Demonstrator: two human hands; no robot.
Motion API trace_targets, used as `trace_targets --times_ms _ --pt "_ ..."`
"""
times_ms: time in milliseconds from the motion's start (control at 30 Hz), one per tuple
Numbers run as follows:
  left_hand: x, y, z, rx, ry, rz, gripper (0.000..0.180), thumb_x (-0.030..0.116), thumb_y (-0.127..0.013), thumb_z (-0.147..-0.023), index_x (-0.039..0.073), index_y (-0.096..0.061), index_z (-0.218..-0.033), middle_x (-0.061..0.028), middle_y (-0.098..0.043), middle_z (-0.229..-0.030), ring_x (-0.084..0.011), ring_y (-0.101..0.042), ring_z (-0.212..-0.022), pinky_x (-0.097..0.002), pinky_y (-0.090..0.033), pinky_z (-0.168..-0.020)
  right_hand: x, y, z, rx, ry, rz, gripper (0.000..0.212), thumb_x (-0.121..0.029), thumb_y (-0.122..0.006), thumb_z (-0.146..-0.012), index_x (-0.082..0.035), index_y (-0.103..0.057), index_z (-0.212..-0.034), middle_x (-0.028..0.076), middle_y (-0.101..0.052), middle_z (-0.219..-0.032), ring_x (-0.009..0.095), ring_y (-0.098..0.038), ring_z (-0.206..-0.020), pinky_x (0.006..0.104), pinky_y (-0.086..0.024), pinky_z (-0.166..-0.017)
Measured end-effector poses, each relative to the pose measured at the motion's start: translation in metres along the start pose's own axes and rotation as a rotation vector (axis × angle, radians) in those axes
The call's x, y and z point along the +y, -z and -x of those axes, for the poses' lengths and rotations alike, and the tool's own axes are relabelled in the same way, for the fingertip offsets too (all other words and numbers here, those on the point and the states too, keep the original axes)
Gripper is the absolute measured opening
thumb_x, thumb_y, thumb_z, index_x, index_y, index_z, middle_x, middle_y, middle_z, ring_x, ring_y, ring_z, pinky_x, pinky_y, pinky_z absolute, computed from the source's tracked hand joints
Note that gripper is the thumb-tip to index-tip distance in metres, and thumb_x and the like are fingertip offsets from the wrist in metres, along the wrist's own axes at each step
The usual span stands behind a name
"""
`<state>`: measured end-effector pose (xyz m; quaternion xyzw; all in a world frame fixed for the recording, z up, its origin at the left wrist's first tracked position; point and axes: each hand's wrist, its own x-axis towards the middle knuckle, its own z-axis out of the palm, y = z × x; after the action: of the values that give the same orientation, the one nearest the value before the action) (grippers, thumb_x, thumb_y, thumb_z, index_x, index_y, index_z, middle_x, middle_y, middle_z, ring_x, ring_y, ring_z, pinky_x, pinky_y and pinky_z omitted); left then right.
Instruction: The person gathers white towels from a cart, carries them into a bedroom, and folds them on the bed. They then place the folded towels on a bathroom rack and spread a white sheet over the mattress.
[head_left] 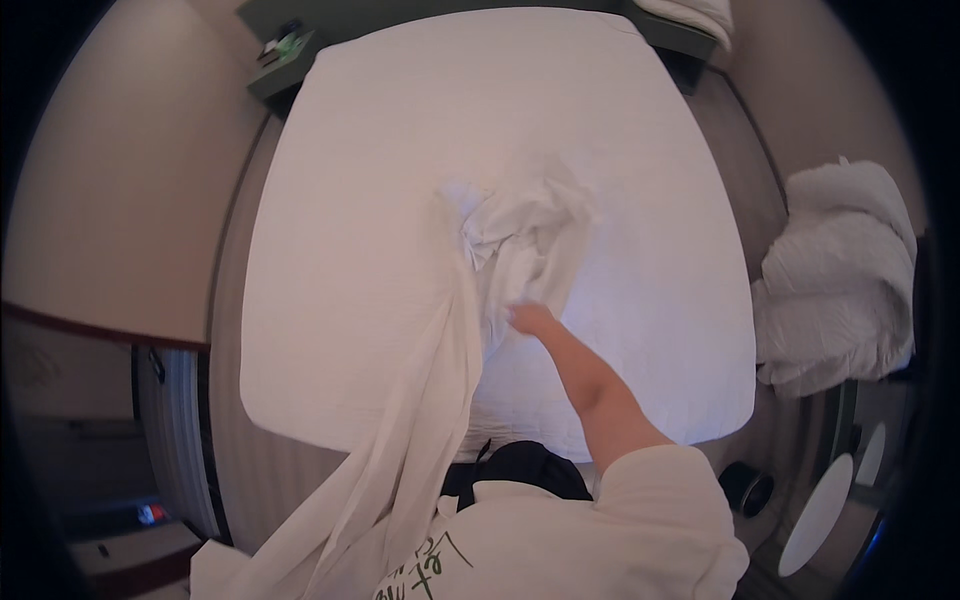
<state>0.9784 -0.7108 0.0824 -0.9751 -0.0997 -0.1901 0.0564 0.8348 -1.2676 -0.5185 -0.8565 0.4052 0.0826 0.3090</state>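
The person's white sleeve (640, 520) extends the right hand (530, 320), fingers closed on a crumpled white sheet (520, 240) mid-mattress (360, 180), its tail trailing off the bed's near edge; left hand unseen.

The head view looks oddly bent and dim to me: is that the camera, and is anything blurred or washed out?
In the head view, the fisheye lens bows the bed edges outward and leaves black corners; the light is soft and dim, with a faint bluish cast on the mattress; the loose white sheet loses fold detail where bright; the right hand gripping it looks slightly soft; the left hand is not visible.
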Motion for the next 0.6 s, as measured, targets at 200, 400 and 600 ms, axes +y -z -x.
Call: trace_targets --times_ms 200,400,600 --pt "0.018 -0.039 0.016 -0.143 -0.202 0.126 0.022 0.011 -0.058 -0.082 0.0 -0.063 -0.1 -0.0218 -0.062 -0.095 -0.0297 -0.055 -0.083 -0.0405 -0.044 -0.077 0.048 -0.116 0.069 -0.353 -0.365 -0.401 0.023 -0.022 -0.052 -0.076 -0.003 -0.065 -0.08 0.014 -0.064 -0.07 0.024 -0.062 -0.056 0.0372 -0.05 -0.058" --pt "-0.004 -0.061 0.001 -0.124 -0.235 0.226 0.026 0.017 -0.056 -0.085 -0.006 -0.061 -0.098 -0.0212 -0.061 -0.095 -0.0286 -0.054 -0.083 -0.0389 -0.044 -0.075 -0.008 -0.043 0.016 0.36 -0.186 -0.354 0.018 -0.021 -0.053 -0.076 -0.006 -0.064 -0.077 0.015 -0.063 -0.078 0.031 -0.061 -0.075 0.0406 -0.048 -0.067" --pt "-0.062 -0.059 -0.033 0.046 0.143 0.001 0.031 0.021 -0.052 -0.088 -0.006 -0.06 -0.101 -0.021 -0.061 -0.098 -0.0297 -0.055 -0.088 -0.0393 -0.044 -0.077 -0.08 0.018 -0.051 0.276 -0.041 -0.2 0.023 -0.017 -0.052 -0.079 -0.011 -0.058 -0.101 0.014 -0.063 -0.088 0.03 -0.06 -0.083 0.0422 -0.048 -0.071"
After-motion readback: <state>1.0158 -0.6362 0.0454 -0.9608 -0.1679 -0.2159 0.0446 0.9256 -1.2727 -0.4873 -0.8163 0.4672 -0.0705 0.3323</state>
